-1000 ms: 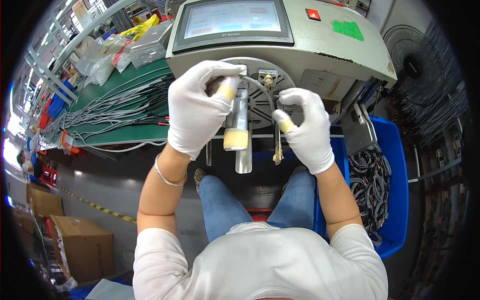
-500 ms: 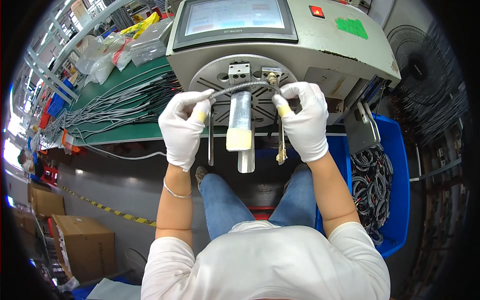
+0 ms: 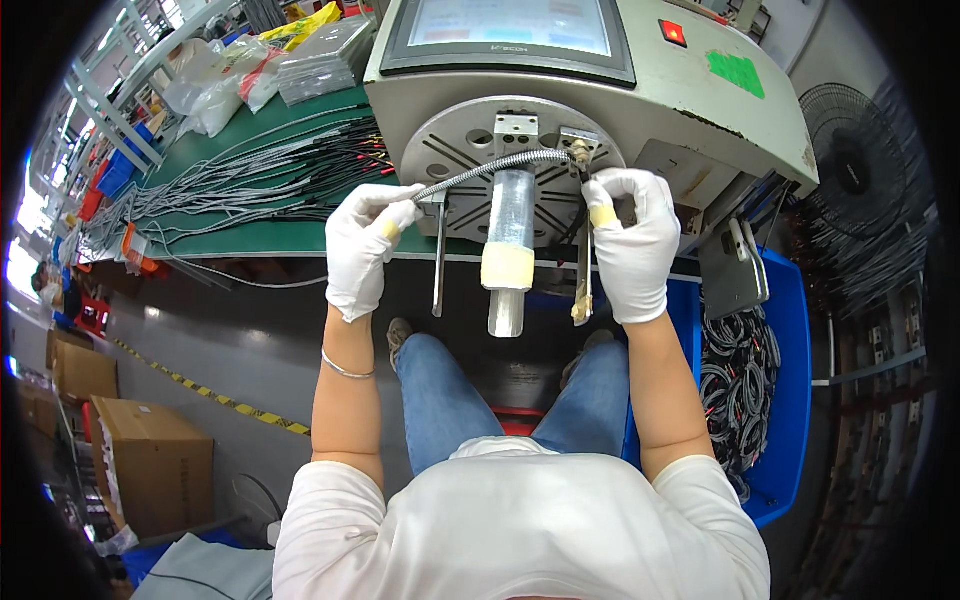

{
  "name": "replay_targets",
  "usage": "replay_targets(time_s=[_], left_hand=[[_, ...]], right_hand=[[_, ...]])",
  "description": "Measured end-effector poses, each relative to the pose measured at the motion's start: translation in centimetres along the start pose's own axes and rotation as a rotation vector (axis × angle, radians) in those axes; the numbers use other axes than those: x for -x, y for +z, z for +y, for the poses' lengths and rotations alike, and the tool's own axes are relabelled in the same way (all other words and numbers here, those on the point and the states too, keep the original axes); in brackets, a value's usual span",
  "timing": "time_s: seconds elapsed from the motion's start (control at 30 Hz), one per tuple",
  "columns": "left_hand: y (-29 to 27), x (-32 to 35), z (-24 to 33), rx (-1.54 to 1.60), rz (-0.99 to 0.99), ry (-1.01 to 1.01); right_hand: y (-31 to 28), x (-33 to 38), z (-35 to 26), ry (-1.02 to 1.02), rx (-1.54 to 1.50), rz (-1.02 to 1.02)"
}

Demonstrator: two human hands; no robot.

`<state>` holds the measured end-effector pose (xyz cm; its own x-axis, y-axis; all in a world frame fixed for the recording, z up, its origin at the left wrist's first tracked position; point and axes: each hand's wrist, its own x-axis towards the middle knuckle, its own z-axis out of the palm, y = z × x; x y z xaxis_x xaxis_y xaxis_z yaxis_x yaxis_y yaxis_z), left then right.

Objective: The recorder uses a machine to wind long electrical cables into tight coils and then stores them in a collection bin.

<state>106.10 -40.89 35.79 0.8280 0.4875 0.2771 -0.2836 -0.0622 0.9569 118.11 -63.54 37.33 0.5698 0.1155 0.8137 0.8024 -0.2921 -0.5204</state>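
A grey ribbed, spring-like cord [image 3: 490,168] arches in front of the machine's slotted round plate [image 3: 450,125]. Its left end is pinched between thumb and fingers of my white-gloved left hand [image 3: 362,245]. My right hand [image 3: 636,240], also gloved, has thumb and fingers closed at the cord's dark right end, beside a brass-coloured fitting [image 3: 580,152]; the fingers partly hide the grip. Yellow tape wraps both thumbs. Between my hands a silvery post [image 3: 513,205] with a yellow band sticks out from the plate, below the cord. Thin metal rods [image 3: 439,265] flank it.
The machine carries a screen [image 3: 510,25] and a red switch [image 3: 673,33]. Grey cables [image 3: 230,180] cover the green bench [image 3: 210,245] at left. At right, a blue bin [image 3: 790,400] holds coiled cables [image 3: 735,390]; a fan [image 3: 850,150] stands behind. Cardboard boxes [image 3: 160,470] stand lower left.
My left hand has moved left, away from the post, and the cord now slopes down toward it. My right hand stays by the right rod. The whole view has shifted slightly.
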Motion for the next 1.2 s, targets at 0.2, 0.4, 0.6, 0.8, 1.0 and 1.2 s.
replay_targets(time_s=[0.2, 0.4, 0.6, 0.8, 1.0, 1.2], left_hand=[[-3.7, 0.3, -3.5, 0.094, -0.024, -0.059], [-7.0, 1.2, -7.6, 0.175, -0.075, -0.119], [-8.6, 1.5, -9.0, 0.198, -0.057, -0.142], [-8.7, 0.3, -7.1, 0.083, -0.125, -0.067], [-9.5, -0.6, -4.2, -0.010, -0.111, -0.106], [-10.9, 0.2, -4.2, -0.066, -0.151, -0.159]], right_hand=[[0.1, 0.2, 0.1, -0.053, 0.055, -0.026], [-1.0, 0.7, 0.1, 0.126, -0.108, -0.053], [-3.2, 2.0, 0.4, 0.291, -0.201, -0.076], [-5.5, 2.5, 1.3, 0.361, -0.198, -0.033], [-8.3, 3.1, 2.1, 0.377, -0.163, 0.050], [-10.0, 3.7, 3.2, 0.390, -0.172, 0.061]])
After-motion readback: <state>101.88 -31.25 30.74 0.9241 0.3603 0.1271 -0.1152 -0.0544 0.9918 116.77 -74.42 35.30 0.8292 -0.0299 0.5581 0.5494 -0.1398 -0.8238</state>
